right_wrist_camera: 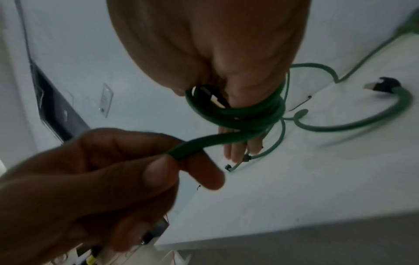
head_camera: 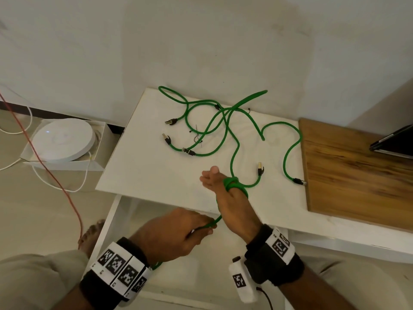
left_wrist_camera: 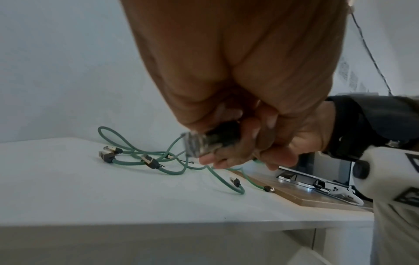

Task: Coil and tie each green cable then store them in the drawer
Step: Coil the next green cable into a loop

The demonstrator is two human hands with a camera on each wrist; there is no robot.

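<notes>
L hand [head_camera: 169,238] pinched a green cable [head_camera: 232,153] btwn thumb and fingers, just off the table's [head_camera: 156,171] near edge at abt 6 o'clock. From there the cable ran up to the R hand [head_camera: 225,198], where several turns were wrapped round the palm; R fingers were straight, pointing to 11 o'clock over the table. In the R wrist view a black plug sat tucked under the wraps against the palm. The rest of that cable trailed off toward 12 o'clock, into loose cables [head_camera: 201,121] tangled on the table, plugs scattered at 10 and 3 o'clock. Small black ties [head_camera: 197,139] lay among them. Wood board [head_camera: 357,171] sat at 3 o'clock, a white disc [head_camera: 62,139] in its box on the floor at 9. No drawer in view.
</notes>
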